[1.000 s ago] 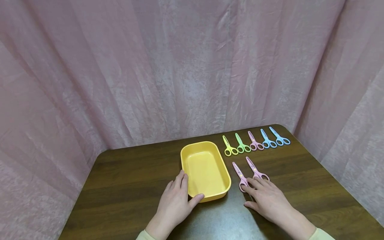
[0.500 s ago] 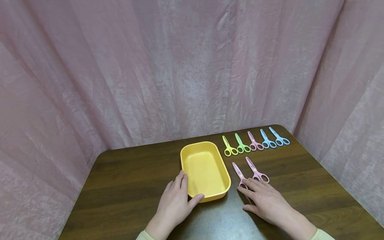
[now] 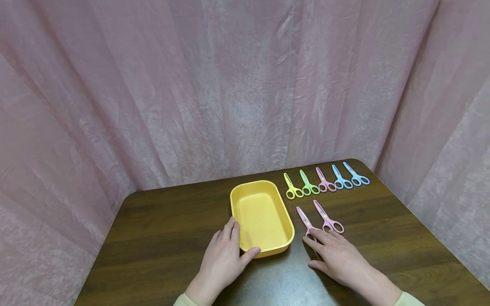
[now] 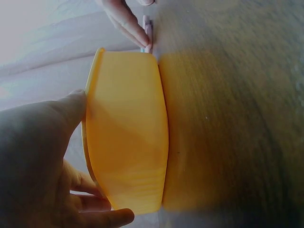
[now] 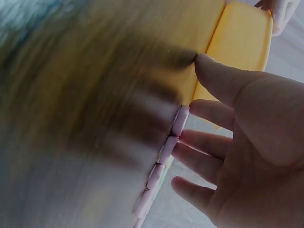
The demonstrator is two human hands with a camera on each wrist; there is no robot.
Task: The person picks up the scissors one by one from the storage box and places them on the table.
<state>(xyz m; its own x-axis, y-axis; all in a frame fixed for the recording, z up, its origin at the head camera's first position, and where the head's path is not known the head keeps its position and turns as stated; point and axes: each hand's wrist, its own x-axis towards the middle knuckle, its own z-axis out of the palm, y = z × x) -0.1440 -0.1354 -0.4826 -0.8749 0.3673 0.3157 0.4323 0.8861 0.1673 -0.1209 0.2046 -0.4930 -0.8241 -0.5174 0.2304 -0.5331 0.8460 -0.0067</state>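
A yellow plastic tray (image 3: 260, 216) stands on the table with nothing in it. At its near left corner lies my left hand (image 3: 222, 257), fingers along the left rim and thumb on the near rim; the left wrist view shows the thumb tip on the rim (image 4: 88, 135). Right of the tray lie two pairs of pink scissors, blades pointing away: a left pair (image 3: 305, 219) and a right pair (image 3: 325, 216). My right hand (image 3: 338, 257) has its extended fingertips at the left pair's handle loops, partly covering them. Its thumb is held apart, near the tabletop.
Behind them runs a row of scissors: yellow (image 3: 292, 187), green (image 3: 309, 185), pink (image 3: 324, 180) and two blue pairs (image 3: 341, 178), near the back right corner of the brown wooden table (image 3: 168, 233). Pink curtains (image 3: 237, 85) hang behind and at both sides.
My right hand has shifted slightly left, its fingertips now at the left pink scissors' handles and more of the right pair's loops showing. My left hand and the tray have stayed put.
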